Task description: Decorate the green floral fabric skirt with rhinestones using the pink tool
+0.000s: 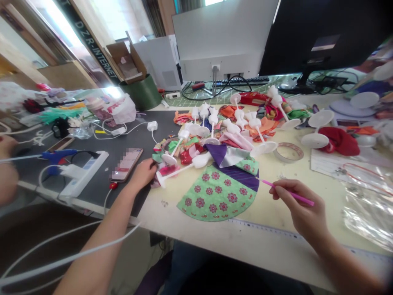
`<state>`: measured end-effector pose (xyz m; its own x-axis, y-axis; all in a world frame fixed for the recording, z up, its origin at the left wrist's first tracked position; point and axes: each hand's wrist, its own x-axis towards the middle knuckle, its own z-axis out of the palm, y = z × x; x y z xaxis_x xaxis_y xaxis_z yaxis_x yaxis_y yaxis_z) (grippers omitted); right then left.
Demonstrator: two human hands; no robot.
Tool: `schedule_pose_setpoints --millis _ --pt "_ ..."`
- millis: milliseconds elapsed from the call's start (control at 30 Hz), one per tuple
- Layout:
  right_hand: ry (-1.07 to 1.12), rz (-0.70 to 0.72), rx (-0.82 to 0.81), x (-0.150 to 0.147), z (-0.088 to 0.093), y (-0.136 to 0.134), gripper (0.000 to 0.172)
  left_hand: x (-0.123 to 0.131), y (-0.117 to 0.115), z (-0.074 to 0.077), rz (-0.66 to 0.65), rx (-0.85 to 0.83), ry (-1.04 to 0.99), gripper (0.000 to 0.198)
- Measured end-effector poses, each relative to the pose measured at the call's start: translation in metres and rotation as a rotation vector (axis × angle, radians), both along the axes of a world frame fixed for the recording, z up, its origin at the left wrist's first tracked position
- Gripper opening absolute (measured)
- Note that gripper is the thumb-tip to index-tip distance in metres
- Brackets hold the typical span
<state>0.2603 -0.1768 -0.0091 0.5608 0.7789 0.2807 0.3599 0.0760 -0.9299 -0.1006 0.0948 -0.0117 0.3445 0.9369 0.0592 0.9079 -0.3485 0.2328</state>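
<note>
While the right hand (302, 209) clamps a slim pink plastic rod (293, 193) in its fingers, the open left hand (141, 176) rests by bare white plastic stands (201, 160) and a green floral fabric semicircle (216, 196).

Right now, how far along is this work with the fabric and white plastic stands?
Done: the green floral fabric half-circle looks joined to purple fabric. In hand: the right hand holds a pink stick beside it; the left hand touches the pile. Left: white plastic stands look bare among loose fabric scraps.
</note>
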Motion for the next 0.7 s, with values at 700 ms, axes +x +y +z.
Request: schedule_pose_setpoints --millis 700 --pt "0.017 -0.158 -0.063 0.017 0.000 -0.016 0.012 -0.112 -0.091 0.011 0.407 -0.080 -0.031 0.054"
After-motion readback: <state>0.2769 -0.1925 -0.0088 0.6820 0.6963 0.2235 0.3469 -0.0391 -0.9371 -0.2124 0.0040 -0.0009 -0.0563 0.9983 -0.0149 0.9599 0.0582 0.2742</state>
